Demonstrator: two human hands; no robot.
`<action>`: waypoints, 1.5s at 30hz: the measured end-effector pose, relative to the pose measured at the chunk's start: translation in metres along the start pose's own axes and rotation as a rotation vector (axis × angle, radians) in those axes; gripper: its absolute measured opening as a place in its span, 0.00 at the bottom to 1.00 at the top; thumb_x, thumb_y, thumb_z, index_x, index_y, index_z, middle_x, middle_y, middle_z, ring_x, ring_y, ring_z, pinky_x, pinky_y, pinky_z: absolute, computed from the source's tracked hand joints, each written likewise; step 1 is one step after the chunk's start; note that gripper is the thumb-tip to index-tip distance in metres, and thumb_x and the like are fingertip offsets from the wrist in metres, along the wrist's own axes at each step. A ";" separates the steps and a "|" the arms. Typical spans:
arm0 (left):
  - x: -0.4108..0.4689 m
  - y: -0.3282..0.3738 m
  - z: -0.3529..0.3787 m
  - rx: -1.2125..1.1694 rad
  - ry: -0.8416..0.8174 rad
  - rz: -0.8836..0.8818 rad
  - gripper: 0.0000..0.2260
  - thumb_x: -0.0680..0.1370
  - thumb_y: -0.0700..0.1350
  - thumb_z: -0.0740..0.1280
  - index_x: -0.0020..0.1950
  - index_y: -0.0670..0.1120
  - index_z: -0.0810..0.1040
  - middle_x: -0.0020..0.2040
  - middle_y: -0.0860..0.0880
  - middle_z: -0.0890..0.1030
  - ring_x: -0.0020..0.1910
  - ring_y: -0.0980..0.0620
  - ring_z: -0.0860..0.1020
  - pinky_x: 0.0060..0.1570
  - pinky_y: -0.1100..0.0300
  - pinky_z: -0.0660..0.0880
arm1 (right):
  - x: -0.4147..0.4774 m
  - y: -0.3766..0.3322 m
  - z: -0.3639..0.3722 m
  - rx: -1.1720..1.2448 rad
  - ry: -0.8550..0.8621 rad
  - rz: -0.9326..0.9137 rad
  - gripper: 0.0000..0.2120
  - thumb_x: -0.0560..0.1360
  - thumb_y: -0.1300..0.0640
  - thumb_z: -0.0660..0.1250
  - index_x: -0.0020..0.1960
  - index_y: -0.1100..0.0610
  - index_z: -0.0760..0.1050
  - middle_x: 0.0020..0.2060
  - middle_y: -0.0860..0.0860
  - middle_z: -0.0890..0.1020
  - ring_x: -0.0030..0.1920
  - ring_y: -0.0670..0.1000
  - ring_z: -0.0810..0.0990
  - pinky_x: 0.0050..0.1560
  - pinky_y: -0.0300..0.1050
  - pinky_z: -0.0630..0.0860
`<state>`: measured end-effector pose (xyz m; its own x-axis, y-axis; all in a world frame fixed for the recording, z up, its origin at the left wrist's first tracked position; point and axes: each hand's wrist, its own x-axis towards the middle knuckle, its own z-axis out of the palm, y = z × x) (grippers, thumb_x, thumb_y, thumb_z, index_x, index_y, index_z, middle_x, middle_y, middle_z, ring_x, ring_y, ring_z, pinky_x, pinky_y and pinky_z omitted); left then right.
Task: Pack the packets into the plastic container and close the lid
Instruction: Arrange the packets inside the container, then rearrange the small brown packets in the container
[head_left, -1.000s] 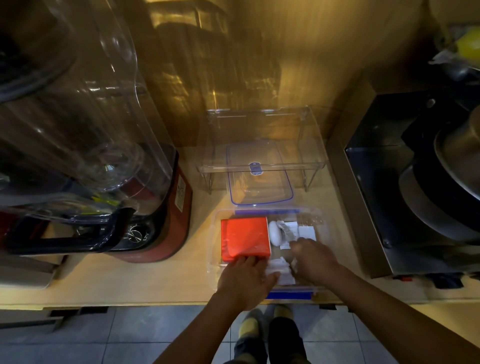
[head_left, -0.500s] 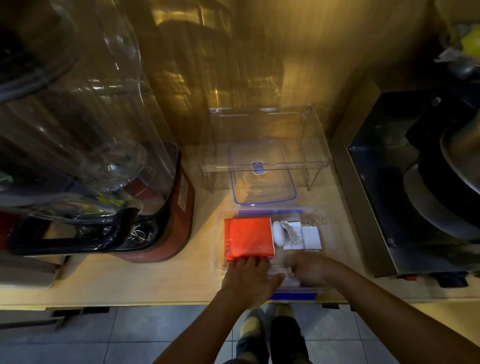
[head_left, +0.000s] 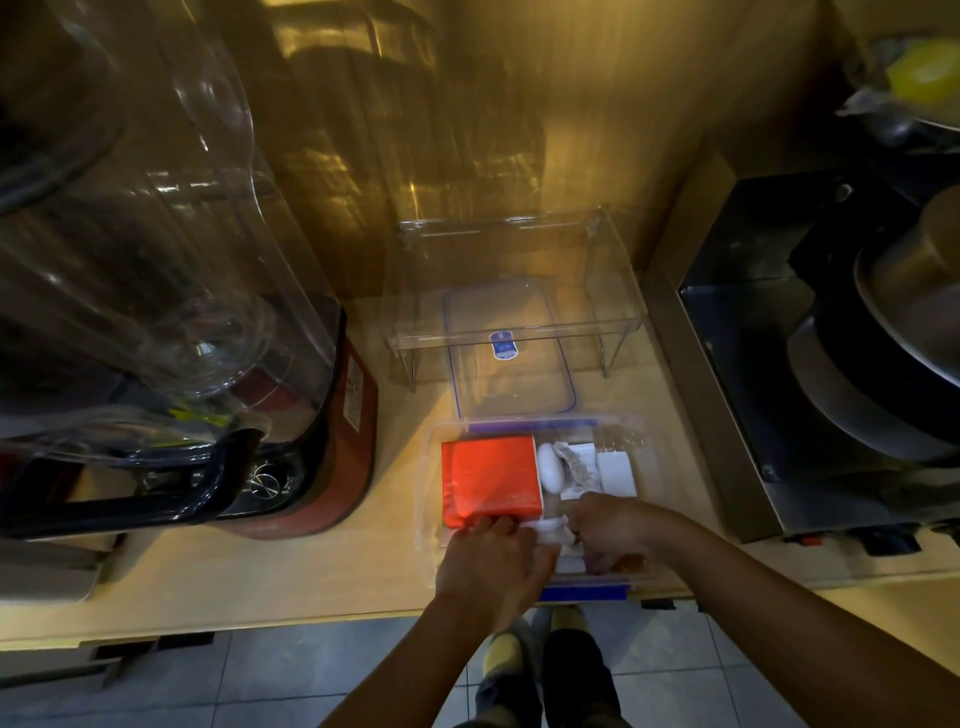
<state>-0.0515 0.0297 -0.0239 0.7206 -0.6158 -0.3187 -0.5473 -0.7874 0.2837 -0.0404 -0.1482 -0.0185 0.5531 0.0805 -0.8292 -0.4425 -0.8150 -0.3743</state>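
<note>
Plastic container (head_left: 435, 483): clear box with blue clips, sitting on the counter right at its front edge, open on top.
Packets: orange packet (head_left: 493, 480) fills the left half. An egg-shaped white thing (head_left: 550, 467), a flat white packet (head_left: 615, 473) and some clear-wrapped bits share the right half.
Left hand (head_left: 493, 566): fingers laid pretty flat on the near edge of the orange packet, pressing more than gripping. Doesn't look like it has hold of anything.
Right hand (head_left: 608, 530): fingers curled down inside the near right part of the box, seemingly pinching a small white packet (head_left: 548, 530) that lies between the two hands.
Lid (head_left: 514, 389): clear with a blue seal, lying flat just behind the box, its far half tucked under a clear acrylic riser (head_left: 519, 249).
Step, my guess: tail end of packing, nudging the last bits down so nothing sticks up.
Next move, I reckon: let go, slide the lid out from under the riser, seat it square, then snap the clips. Anything poking above the rim would stop it closing.
Counter (head_left: 311, 566): light wood, wood panel wall behind it.
Room: dim, warm yellow light. Blender (head_left: 322, 467) with a red base and big clear jug on the left, steel appliance (head_left: 753, 415) on the right, grey tiled floor (head_left: 260, 675) below.
</note>
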 end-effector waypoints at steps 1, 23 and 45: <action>0.000 0.000 0.000 -0.006 0.009 -0.008 0.24 0.78 0.60 0.45 0.57 0.51 0.76 0.57 0.49 0.80 0.55 0.49 0.77 0.52 0.54 0.75 | -0.001 0.000 0.000 0.000 0.017 0.005 0.12 0.75 0.64 0.60 0.35 0.53 0.68 0.34 0.51 0.75 0.32 0.48 0.75 0.42 0.46 0.78; 0.008 0.003 -0.017 -0.455 0.151 -0.140 0.13 0.78 0.53 0.58 0.51 0.50 0.79 0.49 0.50 0.83 0.47 0.49 0.80 0.45 0.58 0.76 | 0.004 0.007 -0.014 0.178 0.842 -0.120 0.07 0.76 0.59 0.63 0.48 0.57 0.79 0.43 0.55 0.83 0.43 0.54 0.80 0.39 0.42 0.72; 0.031 0.020 -0.052 -1.351 -0.076 -0.315 0.05 0.72 0.30 0.67 0.39 0.39 0.76 0.36 0.47 0.82 0.32 0.55 0.81 0.36 0.59 0.78 | -0.039 -0.012 -0.028 0.975 0.506 -0.451 0.10 0.73 0.67 0.66 0.37 0.56 0.79 0.34 0.50 0.80 0.35 0.47 0.76 0.37 0.39 0.72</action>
<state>-0.0176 -0.0039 0.0193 0.6866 -0.4541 -0.5677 0.4951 -0.2796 0.8226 -0.0367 -0.1581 0.0299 0.9160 -0.1660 -0.3652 -0.3660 0.0270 -0.9302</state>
